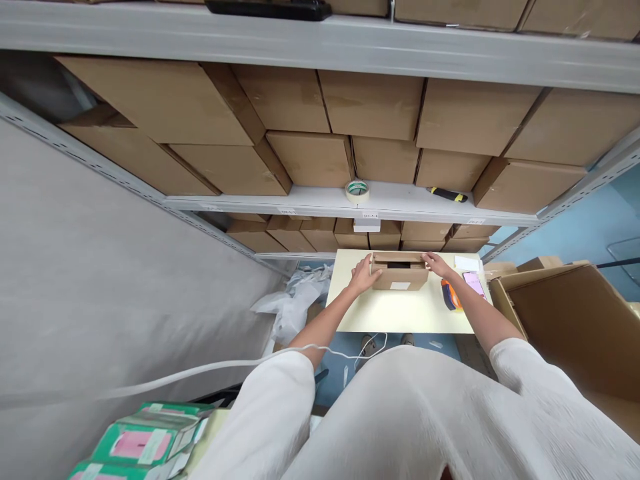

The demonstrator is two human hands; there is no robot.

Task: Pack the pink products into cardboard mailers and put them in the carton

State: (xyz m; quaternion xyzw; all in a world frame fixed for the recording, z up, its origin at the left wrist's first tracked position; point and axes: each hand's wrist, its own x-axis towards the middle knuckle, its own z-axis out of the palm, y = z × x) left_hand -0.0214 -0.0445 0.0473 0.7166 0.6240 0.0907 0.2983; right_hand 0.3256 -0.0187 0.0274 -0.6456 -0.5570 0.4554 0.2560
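A small brown cardboard box (387,280) stands on the pale yellow tabletop (395,317), its top partly open and dark inside. A white label (400,286) is on its near side. At the box's left end, my left hand (364,275) grips it, thumb on the near face and fingers along the edge. My right hand (436,264) closes on the upper right corner of the same box. Right of the box, near my right forearm, lie an orange and dark blue tape dispenser (451,295) and a phone with a pinkish screen (473,283).
Shelves (310,200) packed with cardboard boxes rise behind the table, holding a tape roll (357,192) and a yellow-black utility knife (448,195). A large open carton (575,320) stands at right. Plastic wrapping (295,303) lies left; a white cable (215,365) crosses before me. Green packages (135,443) sit lower left.
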